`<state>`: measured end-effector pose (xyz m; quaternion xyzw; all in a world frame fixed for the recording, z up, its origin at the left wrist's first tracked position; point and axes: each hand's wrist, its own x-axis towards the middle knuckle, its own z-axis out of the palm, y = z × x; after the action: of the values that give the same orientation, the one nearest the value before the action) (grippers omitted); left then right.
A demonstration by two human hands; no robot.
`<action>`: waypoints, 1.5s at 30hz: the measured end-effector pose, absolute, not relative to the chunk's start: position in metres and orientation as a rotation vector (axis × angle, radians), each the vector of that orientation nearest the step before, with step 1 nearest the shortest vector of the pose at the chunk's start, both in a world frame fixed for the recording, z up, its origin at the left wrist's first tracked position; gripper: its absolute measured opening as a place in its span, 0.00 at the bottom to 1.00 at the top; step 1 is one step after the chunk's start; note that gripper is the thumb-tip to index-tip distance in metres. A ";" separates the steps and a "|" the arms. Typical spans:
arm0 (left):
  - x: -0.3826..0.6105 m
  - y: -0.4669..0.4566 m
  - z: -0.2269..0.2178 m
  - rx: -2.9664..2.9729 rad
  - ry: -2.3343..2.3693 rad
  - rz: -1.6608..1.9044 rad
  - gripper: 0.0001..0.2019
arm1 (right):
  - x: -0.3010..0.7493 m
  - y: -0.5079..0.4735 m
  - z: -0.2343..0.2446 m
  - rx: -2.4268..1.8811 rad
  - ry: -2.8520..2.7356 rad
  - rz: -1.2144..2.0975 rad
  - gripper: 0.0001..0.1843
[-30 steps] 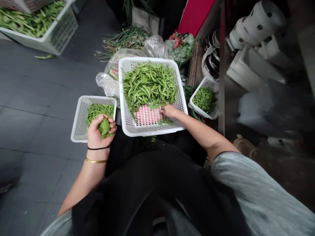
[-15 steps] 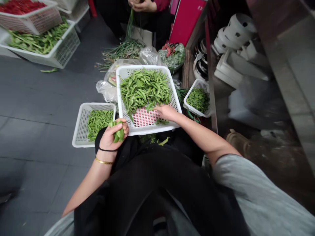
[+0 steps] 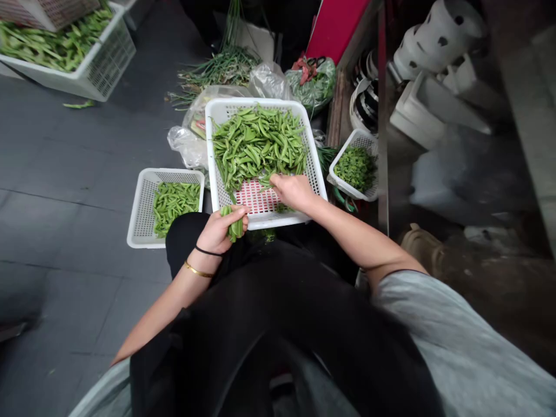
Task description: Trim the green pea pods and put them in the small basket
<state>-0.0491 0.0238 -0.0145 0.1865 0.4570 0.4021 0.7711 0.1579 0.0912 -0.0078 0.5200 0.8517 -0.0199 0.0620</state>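
A white plastic basket (image 3: 319, 188) sits in front of me, with a heap of green pea pods (image 3: 256, 142) across its far and middle part. My left hand (image 3: 221, 229) is closed round a small bunch of pea pods (image 3: 234, 225) at the basket's near left corner. Inside the basket, my right hand (image 3: 293, 191) has its fingers pinched together on a pea pod (image 3: 264, 183) at the near edge of the heap. Left of my knee, a smaller white basket (image 3: 141, 217) on the floor holds more pods (image 3: 174, 202).
A small white basket of leafy greens (image 3: 354, 168) stands at the right. Behind the big basket lie plastic bags (image 3: 269, 81) and spring onions (image 3: 221, 72). A large crate of green vegetables (image 3: 104, 66) stands far left. White containers (image 3: 417, 110) fill the right-hand shelf.
My left hand has moved right, closer to the right hand, still holding its bunch. My right hand's fingers have curled into a pinch. The view has tilted slightly down.
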 end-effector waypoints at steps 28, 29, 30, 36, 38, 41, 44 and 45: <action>-0.032 0.005 0.026 0.739 0.790 0.872 0.14 | 0.170 0.023 0.062 0.977 2.854 -2.030 0.12; -0.036 0.003 0.025 0.751 0.776 0.849 0.14 | 0.175 0.026 0.061 1.099 2.831 -2.109 0.12; -0.039 0.003 0.024 0.758 0.764 0.831 0.13 | 0.182 0.030 0.060 1.242 2.832 -2.154 0.13; -0.044 0.005 0.018 0.743 0.744 0.762 0.12 | 0.195 0.035 0.061 1.581 3.196 -1.455 0.18; -0.042 0.007 0.017 0.741 0.741 0.748 0.12 | 0.184 0.027 0.061 1.383 3.280 -0.998 0.20; -0.039 0.009 0.017 0.804 0.767 0.720 0.12 | 0.166 0.018 0.058 1.123 3.187 -0.622 0.17; -0.039 0.007 0.025 1.108 0.866 0.656 0.09 | 0.163 0.019 0.054 0.951 3.112 -0.758 0.16; -0.039 0.006 0.029 1.237 0.898 0.645 0.08 | 0.164 0.021 0.052 0.903 3.091 -0.908 0.15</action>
<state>-0.0389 0.0059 0.0291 0.5499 0.3994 0.2867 0.6752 0.1640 0.0214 0.0525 0.2685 0.9191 -0.2699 -0.1020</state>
